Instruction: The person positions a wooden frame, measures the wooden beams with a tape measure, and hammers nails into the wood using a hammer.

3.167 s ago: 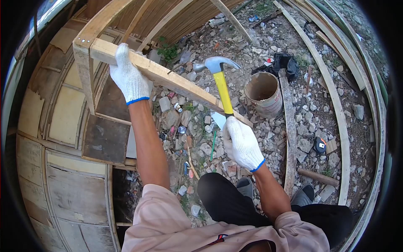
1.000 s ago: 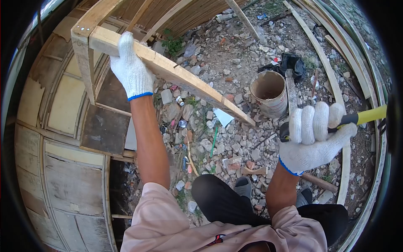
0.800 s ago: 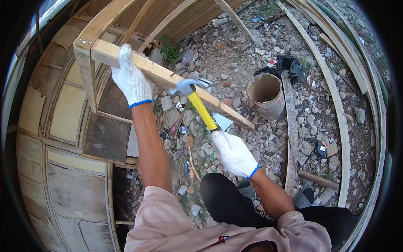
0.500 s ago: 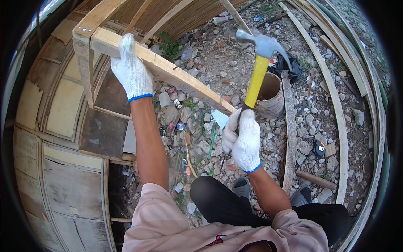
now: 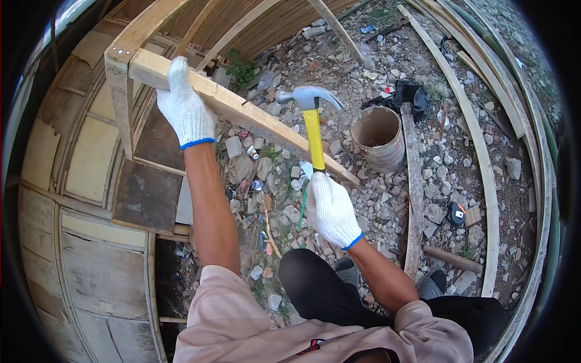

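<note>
Yellow-handled claw hammer (image 5: 315,136) held up at a pale wooden beam (image 5: 266,120)

The left hand (image 5: 184,112), in a white knit glove with a blue cuff, grips the beam near its upper-left end, thumb laid over the top edge. The beam slants from a squared wooden frame (image 5: 121,91) at the upper left down to right of centre, and a small dark piece sticks out near its upper edge.

The right hand (image 5: 334,209), gloved alike, is closed around the black lower grip of the hammer, just right of centre. The grey metal head is uppermost, its claw toward the right; the handle crosses in front of the beam, and whether they touch cannot be told.

Right of the hammer, an open, dirty bucket (image 5: 387,158) stands on the stony ground (image 5: 333,112), with a black plastic bag (image 5: 414,94) just behind it. A weathered plank (image 5: 414,199) lies beside the bucket. Farther right are a black-and-orange tape measure (image 5: 456,213), a short round stick (image 5: 452,259) and a long pale strip of wood (image 5: 478,142). Worn wall panels (image 5: 103,275) fill the lower left.
</note>
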`<state>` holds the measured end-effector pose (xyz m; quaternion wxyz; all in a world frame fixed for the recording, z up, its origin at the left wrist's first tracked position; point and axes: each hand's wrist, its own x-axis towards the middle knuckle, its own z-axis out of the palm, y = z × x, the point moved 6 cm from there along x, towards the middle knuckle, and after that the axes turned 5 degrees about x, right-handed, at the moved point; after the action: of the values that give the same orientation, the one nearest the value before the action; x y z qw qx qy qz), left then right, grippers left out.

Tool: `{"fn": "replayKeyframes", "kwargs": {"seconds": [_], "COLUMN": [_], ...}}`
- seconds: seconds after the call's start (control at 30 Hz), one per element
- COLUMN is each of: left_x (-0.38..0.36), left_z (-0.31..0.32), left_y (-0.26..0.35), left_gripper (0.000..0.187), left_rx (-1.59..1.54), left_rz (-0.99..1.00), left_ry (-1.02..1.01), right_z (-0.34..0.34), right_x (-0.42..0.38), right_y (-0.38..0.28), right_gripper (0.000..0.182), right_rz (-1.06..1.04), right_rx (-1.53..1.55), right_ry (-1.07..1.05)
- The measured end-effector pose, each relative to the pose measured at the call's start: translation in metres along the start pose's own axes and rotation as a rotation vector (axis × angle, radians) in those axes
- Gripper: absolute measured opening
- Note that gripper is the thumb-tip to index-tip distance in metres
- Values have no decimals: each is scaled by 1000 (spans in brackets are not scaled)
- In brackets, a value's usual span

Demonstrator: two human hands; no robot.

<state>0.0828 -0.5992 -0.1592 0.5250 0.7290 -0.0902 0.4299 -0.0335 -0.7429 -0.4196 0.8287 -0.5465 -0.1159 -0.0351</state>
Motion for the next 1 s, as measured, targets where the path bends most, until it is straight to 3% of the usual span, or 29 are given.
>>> {"fn": "replayKeyframes", "kwargs": {"seconds": [0.03, 0.07, 0.13, 0.2, 0.27, 0.33, 0.47, 0.53, 0.6, 0.67, 0.7, 0.73, 0.77, 0.8, 0.83, 0.87, 0.93, 0.97, 1.0], "left_x": [2, 6, 7, 1, 1, 0, 0, -5, -7, -8, 1, 0, -4, -5, 2, -1, 0, -1, -3], "left_z": [-6, -12, -16, -16, -6, -2, -6, -10, -6, -2, -4, -3, -3, -2, -12, -14, -18, -19, -16], "left_y": [-3, -8, -7, -6, -3, 1, 0, 1, 1, 8, 1, 3, 4, 4, -5, -2, -2, -3, -1], "left_gripper": [58, 58, 57, 58, 59, 62, 63, 61, 59, 55, 54, 54, 54, 54, 53, 53, 56, 56, 57], "left_rx": [-14, 5, 7, 9, -4, 33, 41, 34, -3, 24, 27, 22, 15, 2, 27, 14, 18, 25, 27], "left_rz": [-10, -30, 8, -4, -6, 45, 35, 6, -8, 63, 102, 104, 62, 25, 8, -8, 9, 5, 8], "left_ry": [-12, -14, 4, -4, -30, 5, 12, -10, -26, -8, -16, -24, -6, 11, 24, 8, 12, 17, 5], "right_z": [-5, -2, -7, -17, -10, 9, -18, -61, -104, -112, -86, -42, -5, 7, 2, -6, -16, -14, -15], "right_x": [0, -5, -11, -4, -2, 0, -4, 2, 5, 2, 5, 6, -4, -2, -6, -1, -8, -9, -8], "right_y": [2, 32, 13, -13, -20, 1, -12, -55, -89, -90, -84, -47, -8, 20, 39, 36, 34, 18, 11], "right_gripper": [37, 39, 42, 42, 39, 34, 43, 51, 55, 56, 59, 50, 44, 26, 31, 31, 32, 34, 33], "right_rz": [-139, 285, 458, 259, 191, 186, 306, 45, -408, -643, -618, -381, 246, 135, 138, 124, 403, 420, 358], "right_rx": [-98, 337, 972, 1099, 1068, 560, 768, 1094, 1229, 1302, 1339, 1319, 804, 488, 234, 227, 503, 848, 950], "right_ry": [-53, -20, -14, 89, 121, 5, 71, 258, 274, 292, 300, 205, 188, 24, -107, -108, 43, 18, 81]}}
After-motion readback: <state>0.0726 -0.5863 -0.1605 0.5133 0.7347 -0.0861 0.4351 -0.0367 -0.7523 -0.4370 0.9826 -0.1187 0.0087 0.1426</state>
